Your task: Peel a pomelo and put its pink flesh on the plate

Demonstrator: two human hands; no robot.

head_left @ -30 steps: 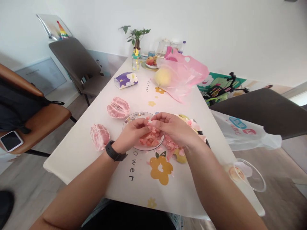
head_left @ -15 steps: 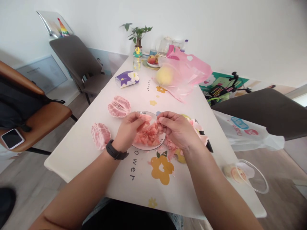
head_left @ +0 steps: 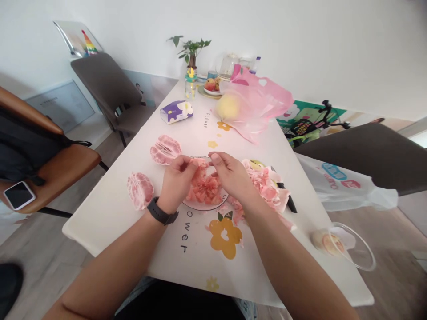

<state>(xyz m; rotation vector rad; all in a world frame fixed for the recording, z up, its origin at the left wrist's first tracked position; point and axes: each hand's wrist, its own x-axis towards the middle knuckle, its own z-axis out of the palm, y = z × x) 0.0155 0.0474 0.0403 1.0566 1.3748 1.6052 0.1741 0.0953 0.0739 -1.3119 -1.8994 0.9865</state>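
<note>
My left hand [head_left: 177, 181], with a dark watch on its wrist, pinches a piece of pink pomelo flesh [head_left: 200, 164] over the plate's left side. Opposite it, my right hand [head_left: 231, 177] has its thumb and fingers curled close together above the plate; what lies between them, if anything, is unclear. Loose pomelo pulp [head_left: 207, 190] covers the plate [head_left: 200, 208] between both hands. Two peeled pomelo chunks, one farther back [head_left: 166, 150] and one nearer [head_left: 140, 190], lie to the left. Right of the plate is a heap of pomelo membrane and peel [head_left: 268, 186], partly behind my right forearm.
A dark handle [head_left: 291, 203] pokes out beside the peel heap. Farther back are a tissue pack [head_left: 176, 111], a pink plastic bag [head_left: 258, 95] over a yellow fruit, a fruit bowl [head_left: 212, 92] and a plant. A clear container [head_left: 350, 246] stands at the right edge.
My right hand has shifted slightly left and up over the plate, toward my left hand, uncovering more of the peel heap. My left hand stays nearly in place, still pinching pomelo flesh.
</note>
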